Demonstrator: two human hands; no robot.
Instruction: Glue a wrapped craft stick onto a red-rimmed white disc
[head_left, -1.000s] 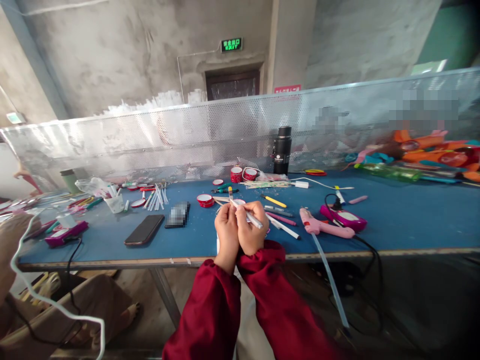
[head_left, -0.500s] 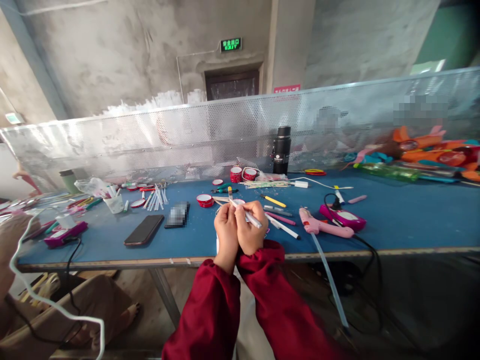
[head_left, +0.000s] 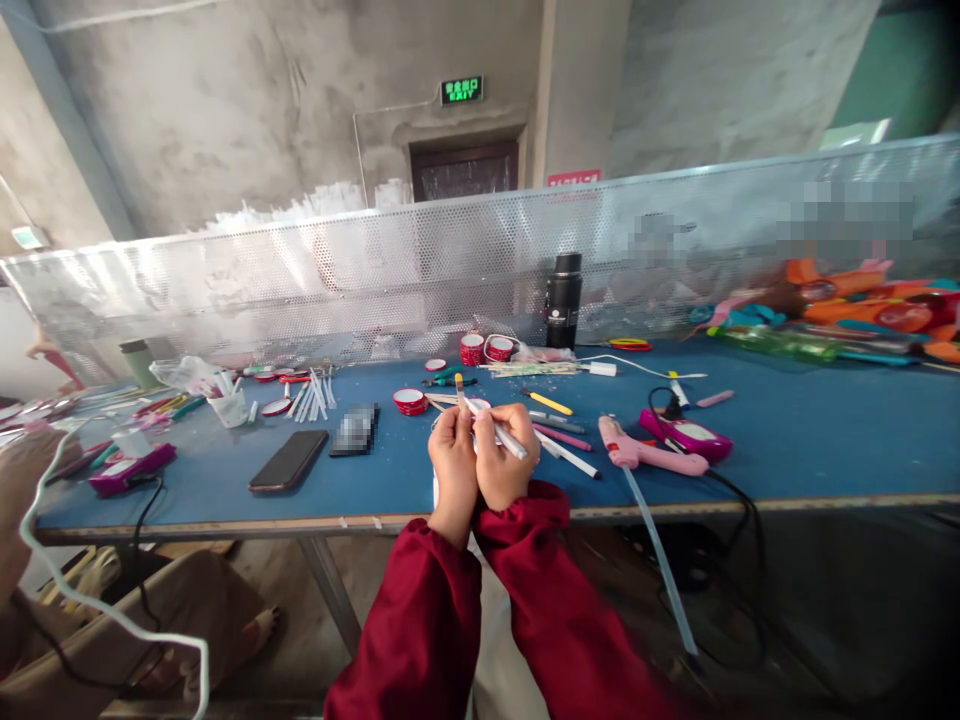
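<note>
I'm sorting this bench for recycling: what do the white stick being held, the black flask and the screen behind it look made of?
The thin white stick held in the right hand looks like smooth plastic, though paper is possible. The tall black cylindrical flask seems matte-coated metal, by its dull sheen. The silvery perforated screen is sheet metal: punched holes, grey shine.

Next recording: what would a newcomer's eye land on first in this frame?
The two hands in dark red sleeves, pressed together over the near edge of the blue table: the right hand grips a white stick, the left hand pinches a thin orange-tipped stick. Next, the pink glue gun lying just to their right and the black flask upright at the perforated screen behind.
</note>
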